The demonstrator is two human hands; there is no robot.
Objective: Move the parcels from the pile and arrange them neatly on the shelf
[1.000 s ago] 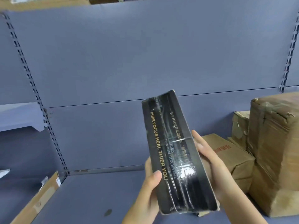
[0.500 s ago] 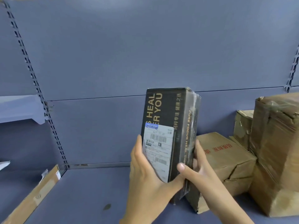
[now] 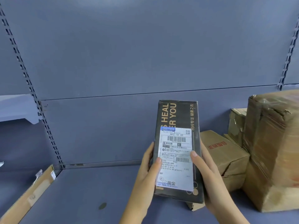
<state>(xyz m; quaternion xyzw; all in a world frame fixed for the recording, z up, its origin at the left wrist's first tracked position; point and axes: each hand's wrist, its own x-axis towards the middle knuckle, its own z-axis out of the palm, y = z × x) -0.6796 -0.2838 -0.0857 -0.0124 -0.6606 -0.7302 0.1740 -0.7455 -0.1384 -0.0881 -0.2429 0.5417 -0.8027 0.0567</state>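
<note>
left hand (image 3: 148, 172) and right hand (image 3: 206, 177) hold the black parcel box (image 3: 175, 118) upright, fingers wrapped round its long sides, over the shelf (image 3: 80, 191) right of middle beside a brown carton (image 3: 226, 156); looks stiff, light, slick-faced, so grip the edges.

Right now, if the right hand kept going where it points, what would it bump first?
Probably the brown carton with red print just beyond the right hand, though depth is unclear; otherwise the back panel.

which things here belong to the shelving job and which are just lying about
Job: black parcel, gripped by left hand and right hand; shelf; small brown parcel; big taped parcel; rear parcel.
Lying about: cardboard piece at left; dark spot on shelf.
</note>
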